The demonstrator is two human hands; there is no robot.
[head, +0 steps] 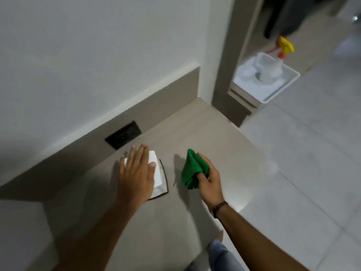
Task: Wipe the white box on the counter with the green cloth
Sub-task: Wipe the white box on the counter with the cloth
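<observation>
A white box (157, 173) with a thin black base rim sits on the beige counter (160, 231) near the back wall. My left hand (136, 173) lies flat on top of it with fingers spread, covering most of its left side. A bunched green cloth (190, 170) hangs just right of the box, a small gap away from it. My right hand (207, 182) grips the cloth from its right side, slightly above the counter.
A black wall socket (123, 135) is set in the backsplash behind the box. Past the counter's right end, a white tray (277, 89) holds a spray bottle (273, 63) with a yellow trigger. Grey floor tiles (302, 153) lie to the right.
</observation>
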